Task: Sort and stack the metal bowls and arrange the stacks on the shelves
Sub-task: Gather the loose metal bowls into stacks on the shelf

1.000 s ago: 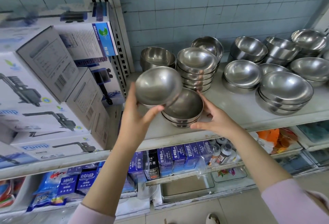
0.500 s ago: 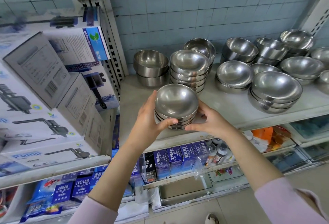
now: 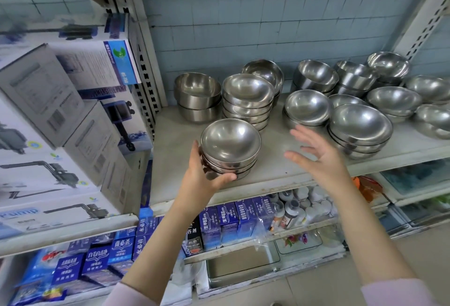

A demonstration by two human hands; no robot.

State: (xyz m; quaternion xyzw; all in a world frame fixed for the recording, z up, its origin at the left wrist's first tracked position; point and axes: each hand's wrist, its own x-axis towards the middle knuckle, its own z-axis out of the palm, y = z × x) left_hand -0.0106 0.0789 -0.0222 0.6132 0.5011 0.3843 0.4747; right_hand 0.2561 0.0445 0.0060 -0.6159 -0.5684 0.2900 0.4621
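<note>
A short stack of small metal bowls (image 3: 230, 146) stands near the front of the grey shelf (image 3: 280, 167). My left hand (image 3: 202, 176) grips the stack at its lower left side, thumb curled under the front. My right hand (image 3: 319, 157) hovers to the right of the stack, fingers spread, touching nothing. Behind stand a taller stack of like bowls (image 3: 247, 100), a stack of straight-sided bowls (image 3: 197, 96) and another stack at the back (image 3: 264, 72). Wider bowl stacks (image 3: 360, 130) fill the shelf's right half.
Large pump boxes (image 3: 60, 115) are piled on the neighbouring shelf to the left, past a perforated upright (image 3: 143, 62). Blue cartons (image 3: 229, 223) and bottles fill the shelf below. A tiled wall closes the back. Bare shelf lies between the near stack and the right stacks.
The bowl held in my left hand went down onto the near stack. My right hand then let go of the stack and moved off to the right, opening.
</note>
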